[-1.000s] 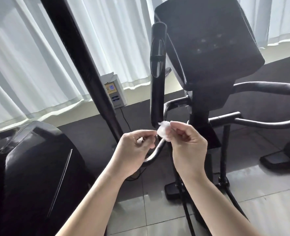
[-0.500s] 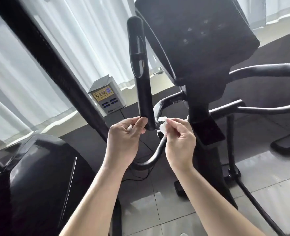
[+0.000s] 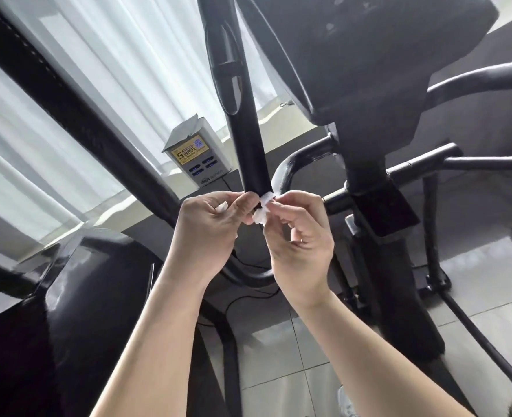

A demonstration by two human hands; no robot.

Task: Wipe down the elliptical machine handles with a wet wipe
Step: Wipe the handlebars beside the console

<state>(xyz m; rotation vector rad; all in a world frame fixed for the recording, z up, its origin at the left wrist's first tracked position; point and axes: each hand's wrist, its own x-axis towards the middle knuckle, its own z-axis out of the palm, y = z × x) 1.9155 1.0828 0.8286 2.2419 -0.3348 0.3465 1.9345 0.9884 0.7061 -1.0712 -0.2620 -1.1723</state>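
Observation:
A black upright elliptical handle (image 3: 242, 115) rises through the middle of the view. At its lower end a small white wet wipe (image 3: 263, 207) is bunched against the grip. My left hand (image 3: 215, 230) pinches one end of the wipe, and a white scrap shows inside its curled fingers. My right hand (image 3: 299, 236) pinches the other end with thumb and forefinger. Both hands sit just below the foam grip, in front of the curved lower bar. The black console (image 3: 369, 55) looms to the right of the handle.
A thick black diagonal post (image 3: 77, 115) crosses the left side. A small charging box (image 3: 196, 158) stands on the sill before white curtains. A black machine housing (image 3: 53, 311) fills the lower left. Horizontal black bars (image 3: 474, 76) reach right. Tiled floor lies below.
The view has closed in on the handle and tilted upward. Both hands have brought the wipe up against the bottom of the grip, and they now sit closer together.

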